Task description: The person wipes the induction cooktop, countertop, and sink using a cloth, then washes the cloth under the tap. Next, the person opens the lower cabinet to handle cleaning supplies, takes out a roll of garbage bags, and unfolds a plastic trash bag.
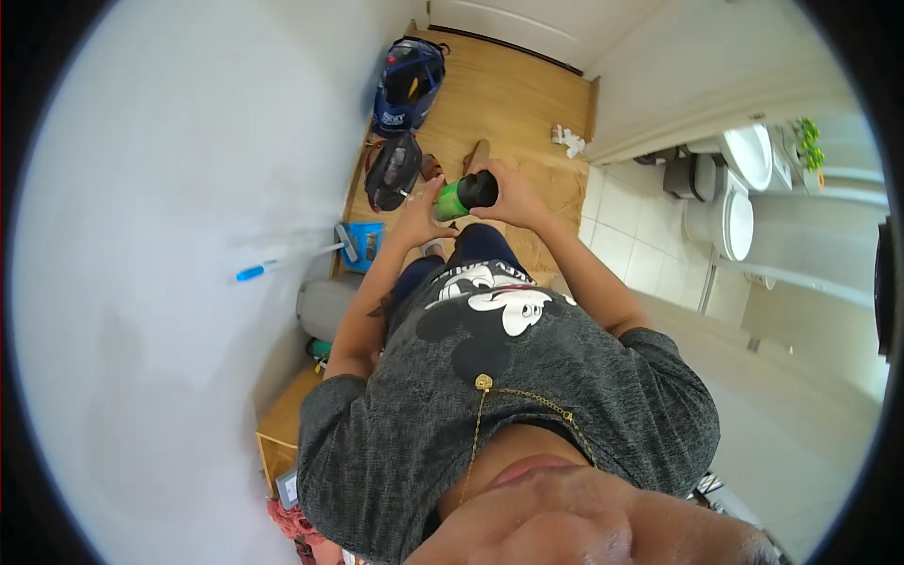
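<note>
In front of my waist, both hands are on a small green container with a black end (452, 202), held tilted nearly on its side. My left hand (419, 221) grips the green body, thumb and fingers around it. My right hand (513, 195) is closed around the black end (482, 189), which looks like a lid or cap. Whether the black part is loose from the green body, I cannot tell. Below the hands are my dark trousers and a grey T-shirt (546, 377) with a cartoon print.
Along the left wall stand a blue bag (407, 89), a dark backpack (395, 171) and a blue dustpan with brush (363, 245). Brown sandals (478, 155) lie on the wooden floor near a white crumpled item (568, 141). At right, a tiled bathroom holds a toilet (736, 226) and sink (749, 155).
</note>
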A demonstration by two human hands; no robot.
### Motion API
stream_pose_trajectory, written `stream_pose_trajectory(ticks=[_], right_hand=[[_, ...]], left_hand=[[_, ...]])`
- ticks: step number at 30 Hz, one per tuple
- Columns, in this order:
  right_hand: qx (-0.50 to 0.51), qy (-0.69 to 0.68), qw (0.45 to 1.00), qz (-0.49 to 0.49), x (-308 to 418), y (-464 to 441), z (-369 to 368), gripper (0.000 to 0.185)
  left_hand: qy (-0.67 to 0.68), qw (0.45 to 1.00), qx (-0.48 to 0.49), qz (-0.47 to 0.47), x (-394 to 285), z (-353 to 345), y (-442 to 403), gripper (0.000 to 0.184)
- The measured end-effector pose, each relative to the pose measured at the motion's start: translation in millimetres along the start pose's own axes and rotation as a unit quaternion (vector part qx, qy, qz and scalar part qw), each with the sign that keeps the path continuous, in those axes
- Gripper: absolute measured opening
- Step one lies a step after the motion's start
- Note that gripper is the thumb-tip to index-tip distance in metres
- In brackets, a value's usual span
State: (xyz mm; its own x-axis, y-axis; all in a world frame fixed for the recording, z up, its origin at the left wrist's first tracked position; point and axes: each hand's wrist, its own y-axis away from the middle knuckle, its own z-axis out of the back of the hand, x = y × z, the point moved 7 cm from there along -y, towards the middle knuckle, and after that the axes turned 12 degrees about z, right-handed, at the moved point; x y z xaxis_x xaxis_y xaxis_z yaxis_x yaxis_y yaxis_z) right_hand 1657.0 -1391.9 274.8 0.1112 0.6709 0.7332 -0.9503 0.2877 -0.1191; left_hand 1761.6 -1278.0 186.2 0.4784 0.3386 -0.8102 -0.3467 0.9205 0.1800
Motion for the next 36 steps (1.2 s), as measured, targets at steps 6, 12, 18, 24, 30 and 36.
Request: stream_pose_trajectory(ticks=[6,12,18,24,30,36], right_hand=[[-0.102,0.004,0.988,-0.112,-156,-124,9,0.059],[-0.119,0.011,0.979,-0.166,-332,-259,-39,0.062],[-0.070,-0.023,0.977,-0.199,-454,-382,-135,0.064],[0.007,0.002,0.979,-0.206,-515,-429,-244,0.062],[0.113,-0.049,0.986,-0.112,-531,-421,-346,0.070],[0.264,0.067,0.958,-0.094,-485,-376,-308,0.033]], left_hand=[[-0.004,0.979,-0.027,0.201,120,31,-46,0.083],[-0.102,0.897,-0.051,0.426,322,-62,93,0.045],[0.138,0.791,0.133,0.582,219,-176,139,0.035],[0.338,0.563,-0.031,0.753,185,-182,85,0.046],[0.330,0.554,-0.121,0.754,212,-164,40,0.040],[0.324,0.610,-0.090,0.718,218,-155,23,0.038]])
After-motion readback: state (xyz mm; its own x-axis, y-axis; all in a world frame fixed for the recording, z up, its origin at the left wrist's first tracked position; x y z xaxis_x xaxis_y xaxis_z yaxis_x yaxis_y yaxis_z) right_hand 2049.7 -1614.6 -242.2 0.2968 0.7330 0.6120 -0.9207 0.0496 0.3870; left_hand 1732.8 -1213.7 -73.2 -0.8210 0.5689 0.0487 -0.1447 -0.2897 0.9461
